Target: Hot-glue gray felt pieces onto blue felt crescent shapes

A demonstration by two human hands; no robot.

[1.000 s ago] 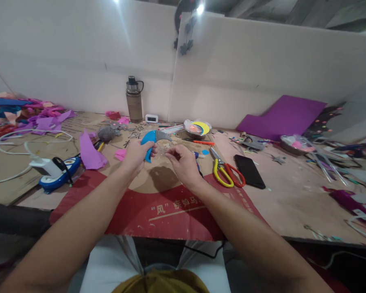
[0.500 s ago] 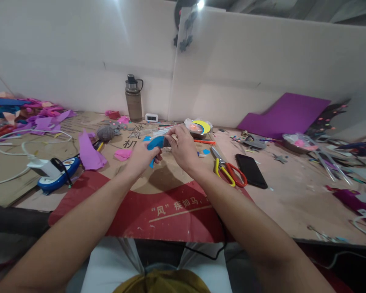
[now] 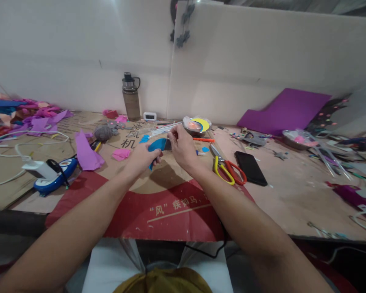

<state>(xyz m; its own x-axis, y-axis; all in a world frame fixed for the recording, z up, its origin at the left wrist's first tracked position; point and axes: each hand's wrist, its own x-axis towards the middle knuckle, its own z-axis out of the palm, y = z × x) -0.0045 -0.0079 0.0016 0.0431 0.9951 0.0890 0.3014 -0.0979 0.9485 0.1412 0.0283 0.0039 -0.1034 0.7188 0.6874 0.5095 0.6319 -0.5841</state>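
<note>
pinching a blue-gray piece (image 3: 157,144), curled left hand (image 3: 144,156) beside arched right hand (image 3: 184,149)

A dark, translucent water bottle (image 3: 131,101) stands beside a small white digital clock (image 3: 149,116). Farther right, a black smartphone (image 3: 250,168) lies flat, and a purple sheet (image 3: 288,112) leans against the white panel (image 3: 219,85).

The worktop (image 3: 293,183) carries, from its middle, cardboard (image 3: 173,226) at six o'clock, a phone (image 3: 250,168) at three, a purple sheet (image 3: 288,112) at two.
</note>
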